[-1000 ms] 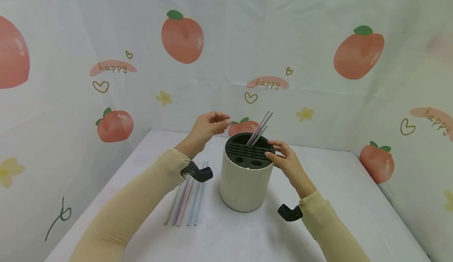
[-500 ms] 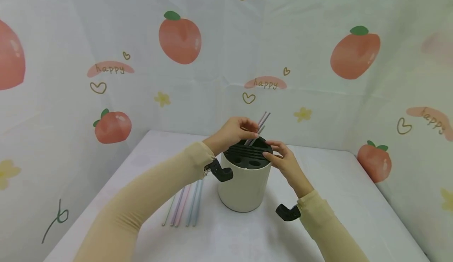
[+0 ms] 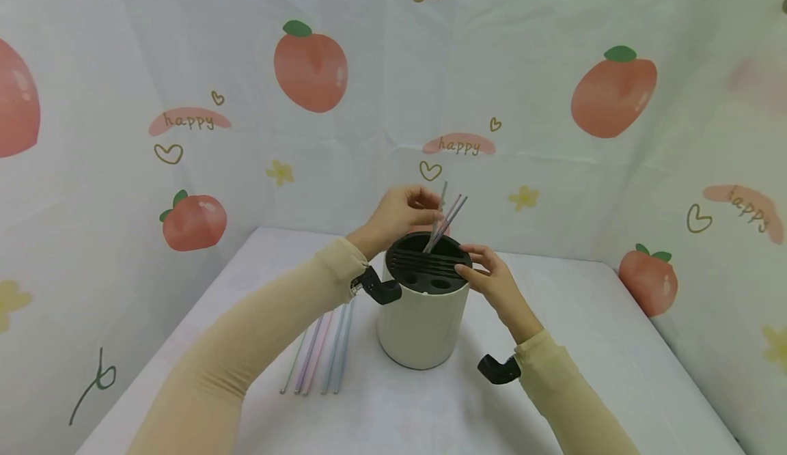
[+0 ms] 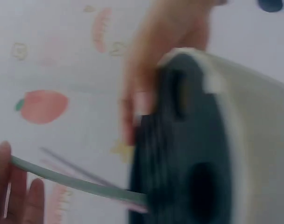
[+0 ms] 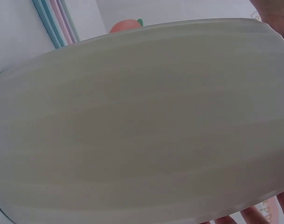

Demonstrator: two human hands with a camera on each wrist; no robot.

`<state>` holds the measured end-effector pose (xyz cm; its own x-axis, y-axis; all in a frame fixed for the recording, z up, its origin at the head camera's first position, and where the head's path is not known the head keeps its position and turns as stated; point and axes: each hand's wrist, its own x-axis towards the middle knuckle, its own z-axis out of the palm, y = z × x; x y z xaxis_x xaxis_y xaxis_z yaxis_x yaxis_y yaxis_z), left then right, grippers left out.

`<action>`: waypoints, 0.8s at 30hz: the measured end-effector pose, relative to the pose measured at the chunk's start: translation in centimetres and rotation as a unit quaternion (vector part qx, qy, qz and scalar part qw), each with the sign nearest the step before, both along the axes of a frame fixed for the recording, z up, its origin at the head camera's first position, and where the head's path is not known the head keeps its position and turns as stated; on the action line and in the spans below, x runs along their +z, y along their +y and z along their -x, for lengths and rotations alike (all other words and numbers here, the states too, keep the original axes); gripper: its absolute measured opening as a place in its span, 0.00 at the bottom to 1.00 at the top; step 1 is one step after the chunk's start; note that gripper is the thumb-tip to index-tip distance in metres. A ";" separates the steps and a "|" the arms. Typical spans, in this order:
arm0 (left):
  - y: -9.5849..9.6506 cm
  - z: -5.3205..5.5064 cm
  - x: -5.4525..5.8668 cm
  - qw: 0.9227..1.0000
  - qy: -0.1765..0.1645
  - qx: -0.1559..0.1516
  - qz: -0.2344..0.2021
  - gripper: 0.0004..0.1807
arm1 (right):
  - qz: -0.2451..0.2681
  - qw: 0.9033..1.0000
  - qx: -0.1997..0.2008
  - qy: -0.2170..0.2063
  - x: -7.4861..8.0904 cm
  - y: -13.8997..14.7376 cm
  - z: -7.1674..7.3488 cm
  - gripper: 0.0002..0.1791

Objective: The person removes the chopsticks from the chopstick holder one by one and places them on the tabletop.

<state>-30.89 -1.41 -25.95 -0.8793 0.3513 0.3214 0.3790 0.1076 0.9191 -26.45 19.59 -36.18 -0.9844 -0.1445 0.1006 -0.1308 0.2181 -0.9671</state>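
In the head view, my left hand (image 3: 402,212) pinches a pale green straw (image 3: 445,191) above a cream cylindrical utensil holder (image 3: 421,335). The straw's lower end goes into the large rear opening of the holder's black slotted top (image 3: 430,264). Two purplish straws (image 3: 458,209) lean in that same opening. My right hand (image 3: 501,291) holds the holder's right rim, thumb at the front and fingers farther back. In the left wrist view the green straw (image 4: 81,183) looks slightly bowed. The holder's wall (image 5: 142,121) fills most of the right wrist view.
Several coloured straws (image 3: 316,359) lie side by side on the white table (image 3: 393,417), left of the holder and partly under my left forearm. A fruit-printed cloth (image 3: 522,65) hangs behind and at both sides.
My left hand has come right to the straws in the holder and taken hold of the green one. That straw now stands higher and more upright. The right hand stays on the rim.
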 end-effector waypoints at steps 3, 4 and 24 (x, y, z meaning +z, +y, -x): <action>-1.3 0.1 2.2 0.992 0.022 0.006 -0.124 0.09 | -0.001 1.000 0.000 -0.001 0.0 0.0 0.0 0.29; -1.9 0.2 3.1 0.985 0.028 0.008 -0.170 0.08 | -0.003 1.000 0.001 -0.001 0.0 0.0 -0.1 0.29; -16.9 1.5 -4.4 0.967 -0.100 0.217 -0.083 0.24 | 0.001 1.000 0.006 0.001 0.0 -0.1 -0.1 0.29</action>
